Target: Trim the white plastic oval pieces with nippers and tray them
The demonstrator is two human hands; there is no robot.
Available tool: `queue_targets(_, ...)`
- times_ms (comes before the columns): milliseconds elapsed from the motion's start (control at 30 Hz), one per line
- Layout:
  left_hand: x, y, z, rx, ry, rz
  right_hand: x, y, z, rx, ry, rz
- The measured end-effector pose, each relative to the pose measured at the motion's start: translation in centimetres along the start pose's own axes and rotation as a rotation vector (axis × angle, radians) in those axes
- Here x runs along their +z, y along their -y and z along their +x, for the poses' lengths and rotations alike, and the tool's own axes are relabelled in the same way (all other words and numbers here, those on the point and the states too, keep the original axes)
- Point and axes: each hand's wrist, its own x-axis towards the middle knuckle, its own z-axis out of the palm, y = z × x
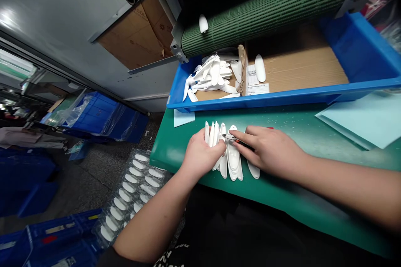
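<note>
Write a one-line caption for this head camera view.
The left hand presses white plastic pieces on a green bench while the right hand holds a small knife.

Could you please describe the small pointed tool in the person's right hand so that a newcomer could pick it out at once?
Start at the green bench below the blue tray. White plastic pieces lie fanned out there under the left hand and right hand. The tool is pinched in that right hand: a dark handle with a metal tip, the only metal among the white.

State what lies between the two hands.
In the head view, white plastic pieces lie between the left hand and the right hand, with a metal blade tip.
</note>
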Motion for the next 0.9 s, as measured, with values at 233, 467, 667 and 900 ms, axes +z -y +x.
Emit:
queue_targets(233,-0.7,-0.4,0.8,0.032,0.029,0.072,0.1,-0.9,0.1,0.099,-0.042,0.047)
queue_targets(467,-0.8,0.4,1.2,0.077,0.062,0.108,0.1,-1.0,0.3,0.126,-0.013,0.070)
queue_targets(667,-1.0,0.9,0.9,-0.079,0.073,-0.042,-0.1,-0.9,0.2,0.113,0.001,0.074)
queue_targets(900,-0.6,0.3,0.0,-0.102,0.074,-0.211,-0.4,0.1,0.2,0.026,-0.001,0.052)
